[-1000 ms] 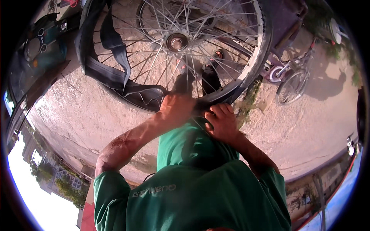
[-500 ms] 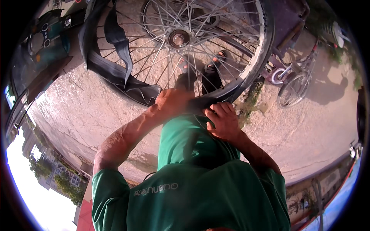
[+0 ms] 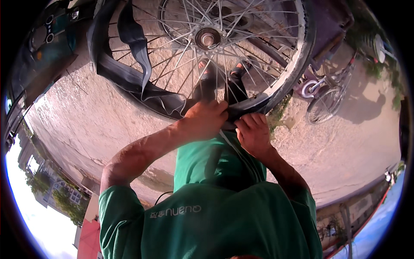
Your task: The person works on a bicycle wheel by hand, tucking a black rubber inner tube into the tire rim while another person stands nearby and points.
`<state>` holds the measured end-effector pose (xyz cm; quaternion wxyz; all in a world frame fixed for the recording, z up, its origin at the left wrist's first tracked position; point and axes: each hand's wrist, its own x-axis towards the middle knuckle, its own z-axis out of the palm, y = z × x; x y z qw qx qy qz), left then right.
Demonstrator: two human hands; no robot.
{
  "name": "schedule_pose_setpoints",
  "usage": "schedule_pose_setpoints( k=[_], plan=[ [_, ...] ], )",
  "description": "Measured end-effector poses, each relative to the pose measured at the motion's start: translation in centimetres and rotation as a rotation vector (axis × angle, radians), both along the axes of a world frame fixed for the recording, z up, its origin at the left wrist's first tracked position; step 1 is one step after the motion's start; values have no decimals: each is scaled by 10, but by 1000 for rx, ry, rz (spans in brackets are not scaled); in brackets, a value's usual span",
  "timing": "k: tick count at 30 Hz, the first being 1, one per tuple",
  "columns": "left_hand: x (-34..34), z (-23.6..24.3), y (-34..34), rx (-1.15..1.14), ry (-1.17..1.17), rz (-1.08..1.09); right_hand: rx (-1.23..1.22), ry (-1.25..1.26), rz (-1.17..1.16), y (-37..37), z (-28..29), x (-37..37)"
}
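Observation:
A spoked bicycle wheel with a silver hub (image 3: 208,39) fills the upper middle, its tyre (image 3: 306,47) around the pale rim. A loose, flat black inner tube (image 3: 138,54) drapes over its left side and runs down to the lower rim. My left hand (image 3: 205,115) is closed on the black rubber at the bottom of the wheel, fingertips bent over it. My right hand (image 3: 254,131) grips the tyre just to the right with curled fingers. A thin pale strand (image 3: 229,142) hangs below my hands over my green clothing (image 3: 207,159); I cannot make out what it is.
A bicycle (image 3: 323,101) is at the right beside weeds (image 3: 282,110). A dark vehicle (image 3: 56,43) stands at upper left. More bicycle parts (image 3: 327,39) lie behind the wheel. My feet (image 3: 239,69) show through the spokes on cracked concrete (image 3: 77,125).
My left hand has shifted right along the bottom of the wheel, and its fingertips now show over the rubber. The wheel has moved slightly right. The pale strand shows more clearly below my hands.

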<state>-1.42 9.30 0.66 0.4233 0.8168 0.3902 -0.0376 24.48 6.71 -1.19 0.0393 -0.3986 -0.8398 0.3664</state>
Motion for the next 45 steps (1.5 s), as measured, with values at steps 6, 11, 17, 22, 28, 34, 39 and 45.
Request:
schedule_pose_setpoints(
  k=[6, 11, 17, 22, 28, 34, 39, 45],
  plan=[
    [-6, 5, 6, -326, 92, 11, -58, 3, 47, 8, 20, 4],
    [-14, -9, 14, -493, -74, 344, -47, 36, 38, 13, 26, 1],
    [-24, -13, 16, -587, -145, 526, -45, 14, 26, 12, 28, 0],
    [-28, -22, 4, -567, -220, 366, -46, 24, 12, 9, 25, -2],
    [-18, 9, 12, -256, -210, 287, -51, -21, 17, 11, 25, -2],
    [9, -7, 15, -420, -319, 464, 60, 88, -40, 13, 16, -6],
    [56, -23, 34, -563, -62, 535, 24, 14, -13, 4, 18, -7],
    [70, -38, 31, -481, 14, 422, -31, -5, -20, 3, 23, -3]
  ],
)
